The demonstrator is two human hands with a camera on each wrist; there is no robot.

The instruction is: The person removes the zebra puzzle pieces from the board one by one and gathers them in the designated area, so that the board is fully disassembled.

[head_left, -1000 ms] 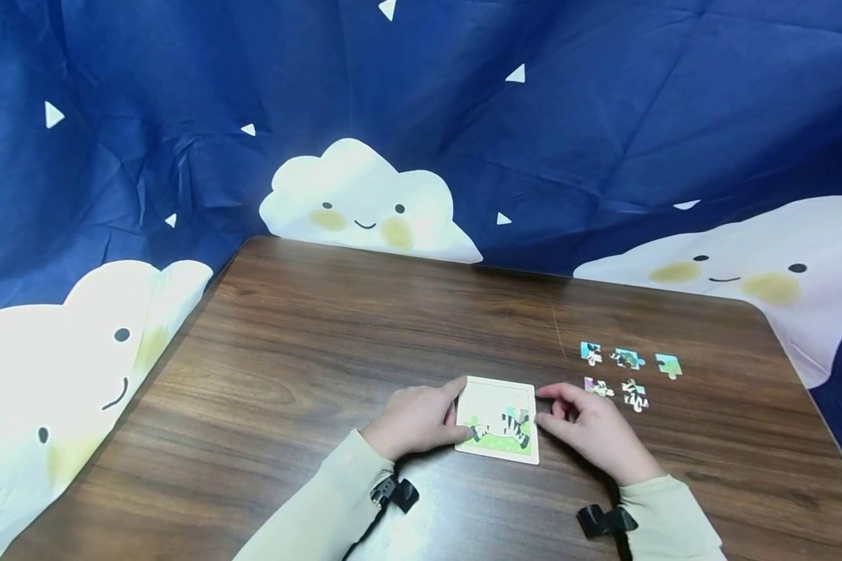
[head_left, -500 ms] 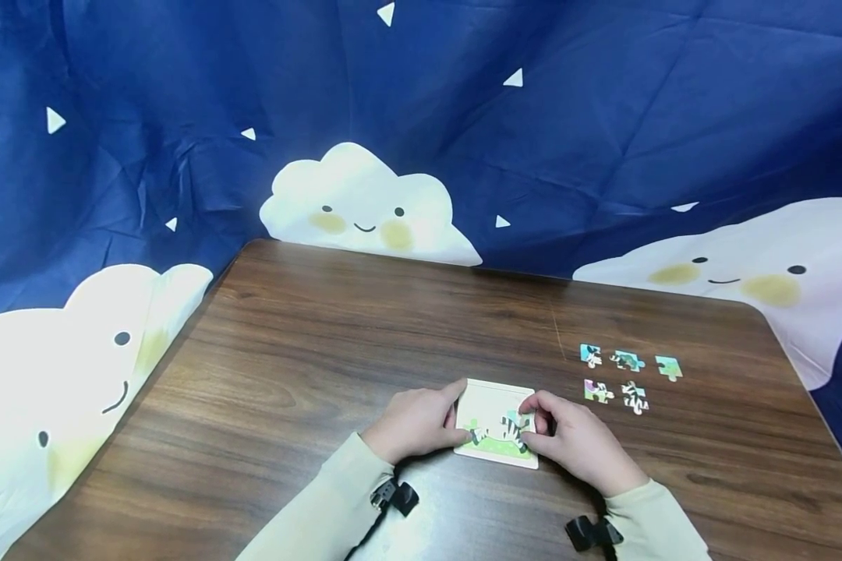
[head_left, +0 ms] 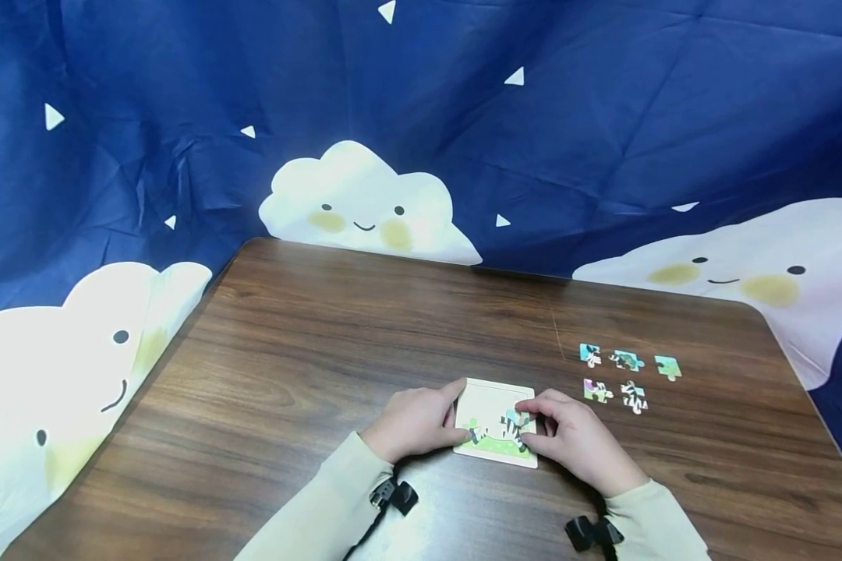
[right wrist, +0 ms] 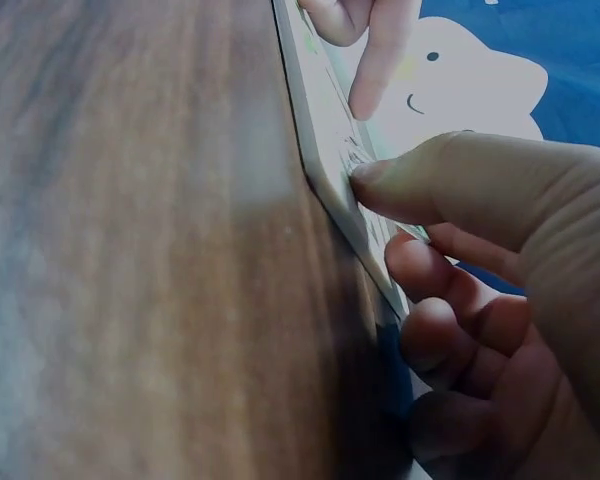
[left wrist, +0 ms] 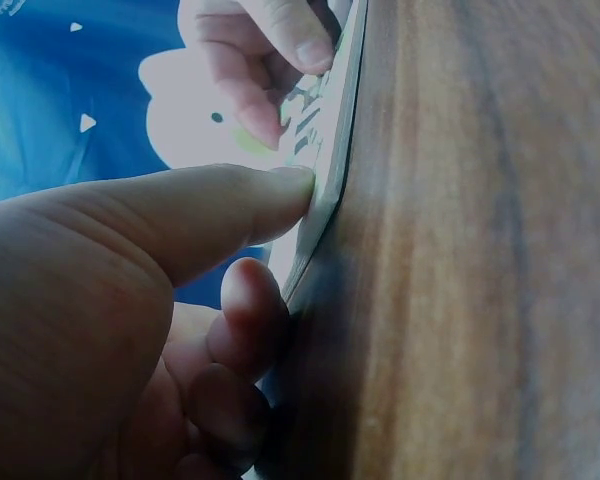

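A square puzzle board [head_left: 493,396] with a pale rim lies on the table, its upper part bare. Zebra and green grass pieces fill its lower part. My left hand [head_left: 415,421] grips the board's left side, its thumb [left wrist: 270,195] on the face and a finger along the edge. Over the right side, my right hand [head_left: 581,441] pinches a puzzle piece [right wrist: 413,232] between thumb and index finger, against the zebra picture. In the right wrist view that piece shows as a thin, tilted edge; the fingers hide most of it.
Several loose puzzle pieces lie in two rows right of the board, among them a green one [head_left: 668,368] and a striped one [head_left: 634,398]. The brown wooden table [head_left: 309,327] ends at a blue cloth [head_left: 568,140] with white clouds.
My right hand has moved left from beside the board's right edge onto its face, with thumb and index finger at the zebra picture. The left hand has stayed put.
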